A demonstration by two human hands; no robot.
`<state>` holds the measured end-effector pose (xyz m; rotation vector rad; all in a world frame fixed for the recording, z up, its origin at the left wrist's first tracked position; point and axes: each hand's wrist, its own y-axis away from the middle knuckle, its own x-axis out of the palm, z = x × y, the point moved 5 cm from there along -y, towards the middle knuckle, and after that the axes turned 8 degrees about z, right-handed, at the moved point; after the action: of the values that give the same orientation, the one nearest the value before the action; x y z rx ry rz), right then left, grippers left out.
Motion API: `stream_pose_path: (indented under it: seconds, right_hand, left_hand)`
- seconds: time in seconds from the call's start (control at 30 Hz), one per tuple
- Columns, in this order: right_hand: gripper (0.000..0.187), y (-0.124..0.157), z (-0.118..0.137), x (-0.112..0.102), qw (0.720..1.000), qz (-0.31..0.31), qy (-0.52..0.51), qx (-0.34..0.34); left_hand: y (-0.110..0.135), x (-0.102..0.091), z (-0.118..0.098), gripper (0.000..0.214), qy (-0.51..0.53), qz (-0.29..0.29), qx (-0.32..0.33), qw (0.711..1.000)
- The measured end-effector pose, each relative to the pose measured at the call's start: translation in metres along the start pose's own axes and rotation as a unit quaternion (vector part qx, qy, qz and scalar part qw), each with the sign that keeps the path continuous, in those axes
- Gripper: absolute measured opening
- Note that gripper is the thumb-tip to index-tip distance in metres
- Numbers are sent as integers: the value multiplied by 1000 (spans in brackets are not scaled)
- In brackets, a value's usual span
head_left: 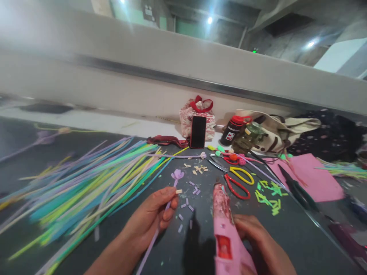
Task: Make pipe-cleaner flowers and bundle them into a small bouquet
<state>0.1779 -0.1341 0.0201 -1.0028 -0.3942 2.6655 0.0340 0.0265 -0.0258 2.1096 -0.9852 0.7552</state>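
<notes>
My left hand [153, 215] pinches a lilac straw stem [149, 244] topped by a small purple flower [177, 175], with a tiny tan piece [179, 191] at the fingertips. My right hand [259, 242] is wrapped round the handle of a pink glue gun [225, 225], whose nozzle points away from me. Between the hands, cut lilac straw bits [187, 204] lie scattered on the dark table [200, 252].
A wide fan of coloured straws [86, 183] covers the left. Red scissors [236, 187] and yellow scissors [242, 175], green clippings [268, 194], pink paper [309, 175], black scissors [298, 191], a phone [198, 131], a gift bag [197, 110], bottles [243, 133] and bags [286, 130] sit behind and right.
</notes>
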Motion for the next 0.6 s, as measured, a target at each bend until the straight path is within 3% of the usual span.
stream_pose_path:
  seconds: [0.1,0.2,0.37,0.6]
  right_hand:
    - [51,23,-16,-14,966,-10,252,-52]
    - [46,44,-35,-22,935,-11,351,-46]
    - [37,56,-61,-38,919,-30,393,23]
    - [36,25,-88,-52,922,0,383,52]
  left_hand:
    - [1,0,0,20,-3,-18,0,1000]
    - [2,0,1,17,-3,-37,0,999]
    - [-2,-1,6,18,-10,-23,-6,1000]
    - [-5,-2,10,21,-30,-21,-18,999]
